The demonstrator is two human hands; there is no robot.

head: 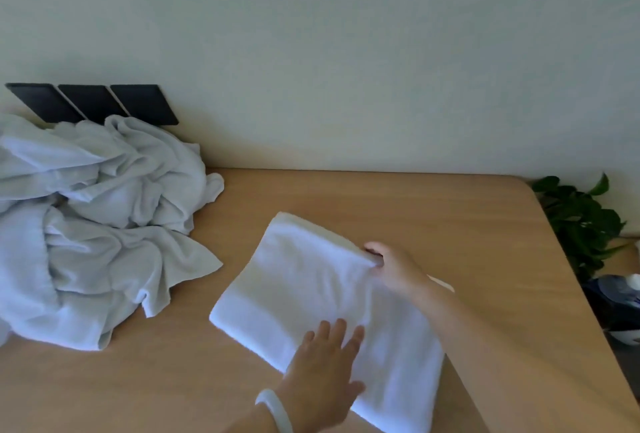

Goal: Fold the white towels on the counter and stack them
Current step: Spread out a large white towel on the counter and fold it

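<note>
White terry is lying partly folded on the wooden counter point(450, 211), right of centre: the towel point(311, 287) is forming a long rectangle running from its far end toward the person. The left hand point(322, 363), a pale bangle point(275, 410) on its wrist, is pressing flat on the near half with fingers straight and spread, holding nothing. The right hand point(394, 268) is pinching the towel's right edge near the far end, fingers curled round the cloth. The heap of unfolded towels point(86, 224) is sitting at the left end of the counter, apart from this one; no finished stack is showing.

Judging by that grip, the step in hand is bringing one part over for the next fold. To do it well, the left palm should be anchoring the lower layers so they are not sliding on the smooth wood, while the right hand is carrying its edge across low and level, meeting the opposite edge squarely. Soft pile tends to bunch and trap air, so smoothing outward from the crease with a flat palm should be helping the towel sit flat enough to stack on.
</note>
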